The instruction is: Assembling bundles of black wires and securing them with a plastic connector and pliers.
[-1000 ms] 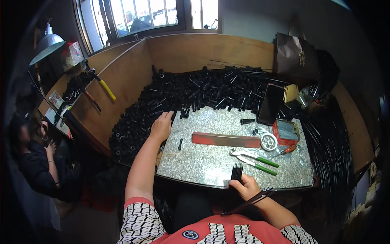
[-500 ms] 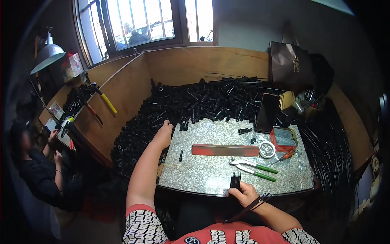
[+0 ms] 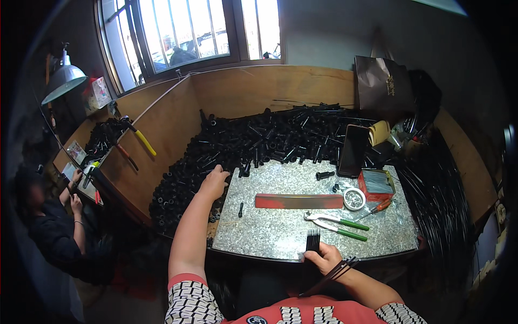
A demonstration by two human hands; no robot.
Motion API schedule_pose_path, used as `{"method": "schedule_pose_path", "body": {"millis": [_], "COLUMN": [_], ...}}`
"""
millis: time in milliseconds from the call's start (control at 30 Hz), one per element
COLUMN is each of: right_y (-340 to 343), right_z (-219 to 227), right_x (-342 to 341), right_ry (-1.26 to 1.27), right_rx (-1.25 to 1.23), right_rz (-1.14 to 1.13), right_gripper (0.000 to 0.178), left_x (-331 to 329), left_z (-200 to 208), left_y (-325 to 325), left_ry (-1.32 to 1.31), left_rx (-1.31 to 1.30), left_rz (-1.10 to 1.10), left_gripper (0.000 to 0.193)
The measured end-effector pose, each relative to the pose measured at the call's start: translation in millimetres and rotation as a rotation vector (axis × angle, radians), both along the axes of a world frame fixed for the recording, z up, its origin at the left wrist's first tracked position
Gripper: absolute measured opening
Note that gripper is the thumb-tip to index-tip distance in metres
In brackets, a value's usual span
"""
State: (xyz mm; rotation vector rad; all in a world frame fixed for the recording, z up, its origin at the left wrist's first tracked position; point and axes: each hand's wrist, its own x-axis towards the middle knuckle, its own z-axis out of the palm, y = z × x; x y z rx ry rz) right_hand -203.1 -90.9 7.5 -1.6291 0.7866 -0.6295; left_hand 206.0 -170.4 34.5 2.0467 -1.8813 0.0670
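Observation:
My left hand (image 3: pixel 216 182) is at the edge of a heap of black tubular parts (image 3: pixel 253 132), left of the stone-topped board (image 3: pixel 275 232). Its fingers are bent and closed; whatever they hold, if anything, is hidden. Near the board's front edge, my right hand (image 3: pixel 325 258) is closed round a bundle of thin black rods (image 3: pixel 313 241). Their upper ends stand side by side like a comb. More dark rods (image 3: pixel 334 274) lie across my right wrist. A small black pin-like part (image 3: pixel 240 209) lies on the board nearest my left hand.
On the board are a red-edged flat bar (image 3: pixel 298 201), green-handled pincers (image 3: pixel 337 225), a white cup (image 3: pixel 354 199), a screwdriver (image 3: pixel 382 206), a red box (image 3: pixel 376 185) and a propped phone (image 3: pixel 353 151). Long black rods (image 3: pixel 448 200) hang at right. Another person (image 3: pixel 59 221) works at far left.
My left hand has drawn slightly back toward me, its fingers more bent. My right hand stays in place with the rods. The other person's hands have moved a little.

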Motion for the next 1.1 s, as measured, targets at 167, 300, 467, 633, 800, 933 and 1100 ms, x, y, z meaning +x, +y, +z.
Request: {"method": "schedule_pose_path", "body": {"millis": [167, 300, 467, 633, 800, 933, 1100], "right_y": [0, 7, 2, 2, 5, 8, 4], "right_z": [11, 15, 12, 15, 14, 15, 14], "right_x": [2, -1, 2, 5, 5, 4, 6], "right_ry": [0.033, 0.019, 0.002, 0.000, -0.018, 0.017, 0.055], "right_rx": [0.045, -0.021, -0.067, -0.040, -0.033, -0.013, -0.090], "right_rz": [-0.018, -0.007, -0.007, 0.006, -0.017, -0.034, 0.019], "right_gripper": [0.020, 0.018, 0.016, 0.016, 0.017, 0.017, 0.018], "left_x": [14, 29, 24, 29, 9, -1, 2], "left_z": [-12, 2, 19, -7, -23, -20, -33], "left_y": [-14, -26, -16, -7, 8, 5, 7], "left_ry": [0.106, 0.511, 1.457, 0.852, 0.179, 0.205, 0.119], "left_rx": [-0.385, -0.762, -0.643, -0.184, -0.030, 0.071, -0.192], "left_rz": [-0.054, 0.170, 0.226, 0.377, 0.271, 0.331, 0.273], "left_gripper": [0.018, 0.022, 0.021, 0.020, 0.032, 0.028, 0.021]}}
